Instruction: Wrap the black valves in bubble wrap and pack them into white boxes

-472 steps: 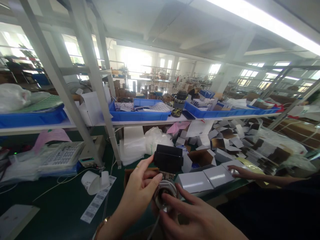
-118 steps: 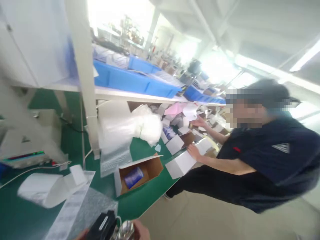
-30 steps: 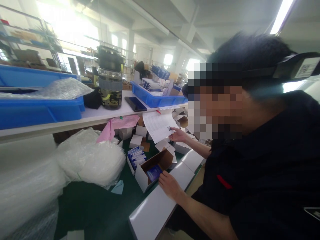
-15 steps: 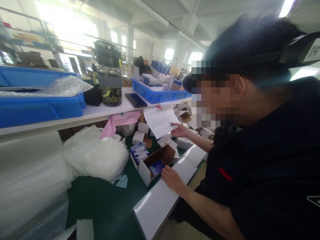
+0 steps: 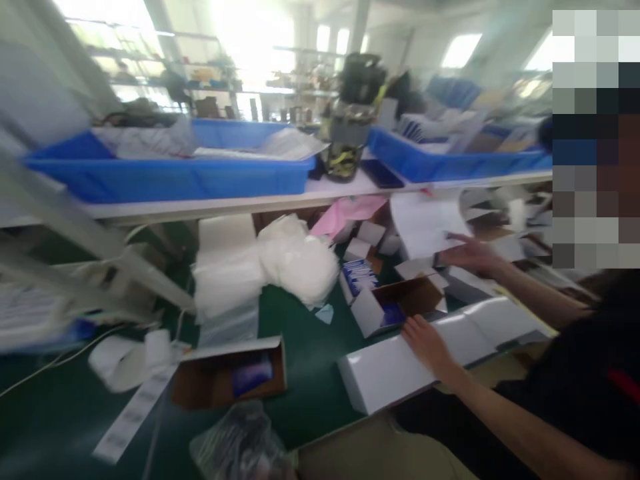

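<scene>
Neither of my hands can be made out. At the bottom edge lies a crumpled clear plastic bag with dark contents, blurred; whether a hand holds it from below is hidden. Just beyond it an open white cardboard box, brown inside, lies on the green table with a blue-purple packet in it. To its left a strip of white labels trails from a paper roll.
At the right a co-worker's hand rests at another open box; their other hand is at a paper sheet. Closed white boxes line the front edge. Bubble wrap lies behind, below a shelf with blue trays.
My view has swung left, so the co-worker sits farther right. The near open box, label strip and plastic bag have come into view. The co-worker's hands stay at the sheet and box.
</scene>
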Demonstrator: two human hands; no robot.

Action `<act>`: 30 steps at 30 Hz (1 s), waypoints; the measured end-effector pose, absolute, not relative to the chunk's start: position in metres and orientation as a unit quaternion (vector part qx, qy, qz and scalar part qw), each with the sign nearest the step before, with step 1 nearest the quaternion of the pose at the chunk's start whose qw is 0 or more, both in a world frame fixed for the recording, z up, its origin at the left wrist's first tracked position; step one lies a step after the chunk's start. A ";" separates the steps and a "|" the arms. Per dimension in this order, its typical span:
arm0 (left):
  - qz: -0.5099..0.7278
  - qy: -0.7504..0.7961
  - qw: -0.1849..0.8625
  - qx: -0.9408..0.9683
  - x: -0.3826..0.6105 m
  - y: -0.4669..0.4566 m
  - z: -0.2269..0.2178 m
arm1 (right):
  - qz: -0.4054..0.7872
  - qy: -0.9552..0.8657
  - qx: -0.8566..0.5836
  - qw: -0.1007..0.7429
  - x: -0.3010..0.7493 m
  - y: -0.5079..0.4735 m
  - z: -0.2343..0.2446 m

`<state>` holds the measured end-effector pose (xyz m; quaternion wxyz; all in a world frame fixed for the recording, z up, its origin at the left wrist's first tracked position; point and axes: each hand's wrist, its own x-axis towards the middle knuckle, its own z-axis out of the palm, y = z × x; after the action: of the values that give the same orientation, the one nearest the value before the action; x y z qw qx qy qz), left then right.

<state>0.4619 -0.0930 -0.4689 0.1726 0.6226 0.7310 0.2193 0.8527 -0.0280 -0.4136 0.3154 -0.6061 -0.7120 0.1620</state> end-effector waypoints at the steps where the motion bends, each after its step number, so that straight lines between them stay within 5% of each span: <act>1: 0.186 0.759 0.172 0.600 0.411 -0.122 -0.467 | 0.167 -0.722 -0.600 0.303 0.845 -0.036 -0.421; 4: 0.029 0.797 0.250 0.549 0.325 -0.195 -0.460 | 0.170 -0.750 -0.586 0.256 0.842 -0.042 -0.432; 9: -0.170 0.739 0.390 0.522 0.326 -0.218 -0.466 | -0.003 -0.828 -0.556 0.067 0.851 -0.040 -0.439; 21: -0.142 0.624 0.411 0.649 0.315 -0.226 -0.450 | -0.175 -0.819 -0.500 -0.221 0.868 -0.044 -0.458; 26: -0.124 0.565 0.428 0.694 0.303 -0.236 -0.467 | -0.172 -0.803 -0.518 -0.239 0.869 -0.042 -0.460; 30: 0.017 0.572 0.432 0.697 0.288 -0.231 -0.471 | -0.167 -0.803 -0.532 -0.210 0.855 -0.046 -0.453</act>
<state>0.2875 -0.2310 -0.4715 0.4320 0.6968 0.5724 0.0170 0.8554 -0.0458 -0.4529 -0.2097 -0.5316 -0.8034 -0.1673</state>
